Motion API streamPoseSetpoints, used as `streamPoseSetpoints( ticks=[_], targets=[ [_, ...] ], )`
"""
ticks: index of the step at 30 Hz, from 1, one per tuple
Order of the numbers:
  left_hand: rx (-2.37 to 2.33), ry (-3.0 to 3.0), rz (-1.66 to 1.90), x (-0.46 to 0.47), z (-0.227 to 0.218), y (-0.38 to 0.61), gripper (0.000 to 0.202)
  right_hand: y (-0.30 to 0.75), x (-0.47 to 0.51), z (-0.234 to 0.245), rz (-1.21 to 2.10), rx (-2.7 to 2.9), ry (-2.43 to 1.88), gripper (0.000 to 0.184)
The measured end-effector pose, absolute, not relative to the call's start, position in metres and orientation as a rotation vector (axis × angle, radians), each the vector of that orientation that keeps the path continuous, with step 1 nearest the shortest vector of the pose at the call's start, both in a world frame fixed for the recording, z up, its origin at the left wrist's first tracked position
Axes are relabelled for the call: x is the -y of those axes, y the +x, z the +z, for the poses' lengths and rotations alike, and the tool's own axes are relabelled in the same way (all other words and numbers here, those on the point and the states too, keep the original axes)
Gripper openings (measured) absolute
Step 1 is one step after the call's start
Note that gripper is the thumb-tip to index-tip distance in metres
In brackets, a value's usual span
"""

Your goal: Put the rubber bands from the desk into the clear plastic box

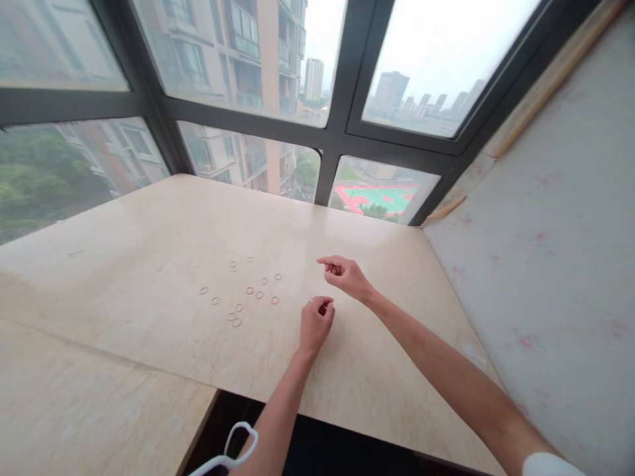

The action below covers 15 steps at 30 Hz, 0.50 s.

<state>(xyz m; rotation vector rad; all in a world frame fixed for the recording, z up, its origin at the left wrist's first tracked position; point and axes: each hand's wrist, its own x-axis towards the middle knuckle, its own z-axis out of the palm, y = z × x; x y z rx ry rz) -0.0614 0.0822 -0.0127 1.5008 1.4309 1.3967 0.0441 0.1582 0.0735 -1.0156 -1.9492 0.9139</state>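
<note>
Left hand [316, 322], right hand [346, 274] part-curled; whether pinched on anything cannot be told. Thin rings [247, 291] could be scattered if tabletop [163, 350] is brushed.

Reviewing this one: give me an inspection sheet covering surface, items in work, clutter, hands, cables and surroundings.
Surface: pale, marbled counter, seam at left.
Items in work: thin rings scattered left of the hands, some reddish.
Clutter: nothing seen.
Hands: left hand and right hand both with curled fingers; whether either holds a ring cannot be told.
Cables: none certain; white loop by the left forearm, nature unclear.
Surroundings: dark window frame ahead, flower-patterned wall at right.
</note>
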Motion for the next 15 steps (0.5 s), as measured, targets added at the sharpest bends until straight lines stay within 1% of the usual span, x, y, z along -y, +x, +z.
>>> streamPoseSetpoints(
  ticks=[3,5,10,15],
  targets=[
    [-1.438,1.489,1.4,-0.082,-0.013,-0.063,0.016,0.106,-0.138,0.078,1.08,1.771,-1.152,0.037],
    [-1.443,1.479,1.392,-0.082,-0.013,-0.063,0.016,0.144,-0.124,0.083,1.086,1.732,-1.246,0.036],
    [-1.47,1.468,1.371,-0.08,-0.013,-0.064,0.018,0.222,-0.085,0.091,0.886,1.732,-1.483,0.031],
    [-1.494,1.466,1.356,-0.079,-0.012,-0.065,0.02,0.265,-0.048,0.08,0.576,1.808,-1.698,0.022]
  ],
)
